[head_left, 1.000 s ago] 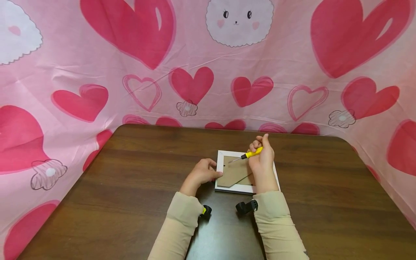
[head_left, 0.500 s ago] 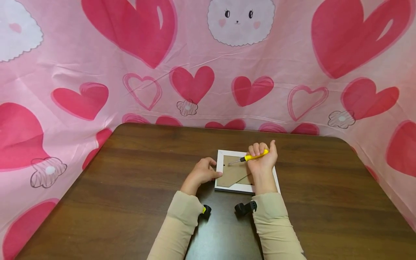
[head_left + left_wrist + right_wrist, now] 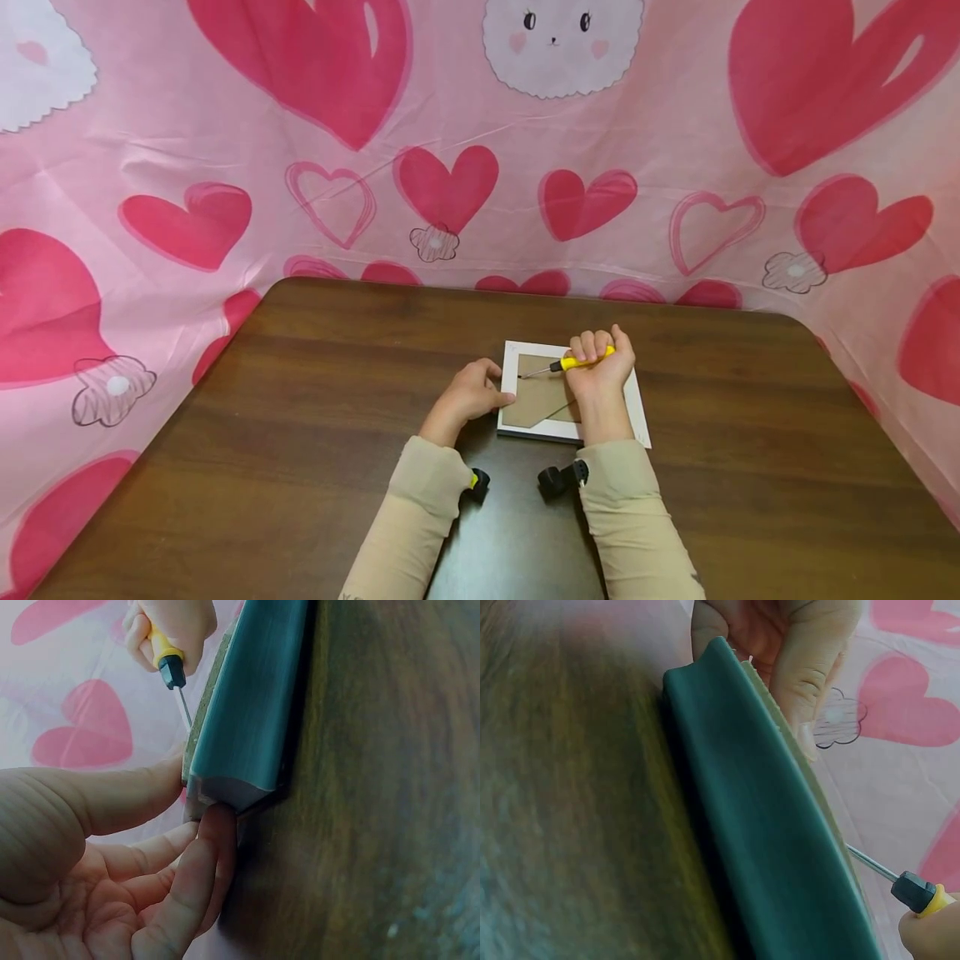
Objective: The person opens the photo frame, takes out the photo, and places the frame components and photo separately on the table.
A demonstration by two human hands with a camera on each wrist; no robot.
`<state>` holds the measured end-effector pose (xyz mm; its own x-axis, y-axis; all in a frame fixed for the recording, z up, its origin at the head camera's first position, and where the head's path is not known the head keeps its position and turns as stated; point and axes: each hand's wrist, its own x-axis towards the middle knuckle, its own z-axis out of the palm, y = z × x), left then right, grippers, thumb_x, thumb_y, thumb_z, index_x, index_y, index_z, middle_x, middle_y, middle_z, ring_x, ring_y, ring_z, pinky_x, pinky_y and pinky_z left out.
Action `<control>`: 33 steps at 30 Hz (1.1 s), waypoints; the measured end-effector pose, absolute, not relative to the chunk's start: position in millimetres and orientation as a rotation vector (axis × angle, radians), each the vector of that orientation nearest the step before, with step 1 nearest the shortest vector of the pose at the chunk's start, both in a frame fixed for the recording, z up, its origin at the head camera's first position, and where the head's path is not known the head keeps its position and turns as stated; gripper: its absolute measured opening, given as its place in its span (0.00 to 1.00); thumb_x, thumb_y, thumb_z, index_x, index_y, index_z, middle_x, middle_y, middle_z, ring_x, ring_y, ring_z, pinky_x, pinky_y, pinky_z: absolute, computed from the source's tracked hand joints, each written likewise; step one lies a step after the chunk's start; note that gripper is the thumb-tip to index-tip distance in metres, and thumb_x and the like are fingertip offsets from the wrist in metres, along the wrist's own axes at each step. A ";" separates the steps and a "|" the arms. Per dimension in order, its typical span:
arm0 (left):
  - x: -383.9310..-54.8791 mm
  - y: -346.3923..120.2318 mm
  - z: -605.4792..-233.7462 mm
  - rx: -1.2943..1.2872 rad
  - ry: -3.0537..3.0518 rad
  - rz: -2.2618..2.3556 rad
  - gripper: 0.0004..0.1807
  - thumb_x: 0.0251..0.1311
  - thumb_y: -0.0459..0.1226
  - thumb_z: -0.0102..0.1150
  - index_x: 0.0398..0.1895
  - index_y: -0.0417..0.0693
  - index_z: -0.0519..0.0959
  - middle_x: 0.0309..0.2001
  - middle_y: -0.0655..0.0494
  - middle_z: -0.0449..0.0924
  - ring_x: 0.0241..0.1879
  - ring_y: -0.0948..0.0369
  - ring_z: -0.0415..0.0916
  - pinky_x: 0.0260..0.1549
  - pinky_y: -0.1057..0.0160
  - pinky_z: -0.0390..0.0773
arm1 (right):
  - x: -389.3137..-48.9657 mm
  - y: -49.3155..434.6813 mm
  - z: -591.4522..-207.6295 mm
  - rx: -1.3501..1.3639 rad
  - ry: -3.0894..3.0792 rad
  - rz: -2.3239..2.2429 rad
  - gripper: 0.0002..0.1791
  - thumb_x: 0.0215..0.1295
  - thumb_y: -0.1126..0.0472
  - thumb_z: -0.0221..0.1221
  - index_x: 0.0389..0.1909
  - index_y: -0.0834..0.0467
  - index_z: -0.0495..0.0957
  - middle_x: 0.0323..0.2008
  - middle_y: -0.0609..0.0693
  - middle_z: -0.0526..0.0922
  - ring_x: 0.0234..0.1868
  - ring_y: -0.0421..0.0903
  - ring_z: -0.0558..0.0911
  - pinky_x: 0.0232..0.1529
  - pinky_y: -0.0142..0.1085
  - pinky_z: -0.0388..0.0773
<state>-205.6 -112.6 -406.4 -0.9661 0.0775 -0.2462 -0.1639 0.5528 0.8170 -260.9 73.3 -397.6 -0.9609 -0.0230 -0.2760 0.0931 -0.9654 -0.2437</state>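
Note:
A picture frame lies face down on the table, its white border [image 3: 636,408] around a brown backing board [image 3: 534,402]. In the wrist views its side is a dark teal moulding [image 3: 757,802]. My left hand [image 3: 468,393] grips the left edge, thumb on the backing and fingertips against the outer side [image 3: 217,825]. My right hand [image 3: 602,382] holds a screwdriver with a yellow handle [image 3: 573,362], fingers curled round it, over the frame's right part. The metal shaft points left, its tip right at a small dark tab [image 3: 520,377] by the border.
The brown wooden table [image 3: 315,433] extends around the frame on all sides. A pink cloth with hearts [image 3: 450,192] hangs behind its far edge. Black wrist cameras [image 3: 553,482] sit under both forearms, close in front of the frame.
The screwdriver tip has moved left across the backing to the dark tab. My right hand has shifted its hold, fingers now wrapped round the handle. The left hand keeps its grip.

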 end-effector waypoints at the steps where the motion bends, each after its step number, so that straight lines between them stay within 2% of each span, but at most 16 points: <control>1: -206.1 -112.5 -407.0 -0.066 2.535 1.378 0.26 0.56 0.35 0.70 0.56 0.36 0.73 0.22 0.53 0.73 0.22 0.61 0.68 0.25 0.67 0.67 | -261.6 73.2 -398.1 0.426 0.389 -3.032 0.38 0.78 0.49 0.36 0.02 0.58 0.55 0.04 0.48 0.56 0.08 0.44 0.55 0.17 0.30 0.49; 7: -208.0 -110.5 -409.2 -0.044 2.546 1.386 0.31 0.55 0.34 0.70 0.63 0.37 0.73 0.23 0.54 0.71 0.23 0.61 0.67 0.24 0.68 0.67 | -264.2 72.8 -403.2 0.433 0.315 -3.078 0.38 0.78 0.51 0.34 0.02 0.58 0.54 0.03 0.48 0.56 0.08 0.43 0.53 0.15 0.29 0.50; 16: -207.9 -104.3 -405.7 -0.010 2.620 1.277 0.26 0.56 0.35 0.70 0.58 0.39 0.77 0.25 0.54 0.72 0.25 0.61 0.67 0.24 0.67 0.65 | -262.3 72.0 -408.7 0.417 0.213 -3.181 0.36 0.76 0.57 0.35 0.01 0.58 0.53 0.02 0.47 0.55 0.07 0.42 0.51 0.14 0.28 0.48; 25: -208.0 -103.2 -407.6 0.069 2.639 1.216 0.20 0.58 0.34 0.68 0.55 0.42 0.81 0.18 0.58 0.63 0.22 0.62 0.60 0.23 0.68 0.58 | -259.9 69.0 -414.6 0.518 0.168 -3.207 0.36 0.77 0.57 0.36 0.02 0.56 0.51 0.02 0.46 0.54 0.07 0.41 0.50 0.16 0.29 0.44; 33: -209.2 -108.5 -403.5 0.115 2.714 1.141 0.09 0.58 0.36 0.69 0.40 0.43 0.82 0.19 0.58 0.65 0.23 0.61 0.62 0.25 0.68 0.60 | -261.2 54.5 -406.3 0.387 0.387 -3.254 0.34 0.76 0.58 0.33 0.03 0.54 0.52 0.03 0.44 0.53 0.07 0.39 0.52 0.14 0.28 0.47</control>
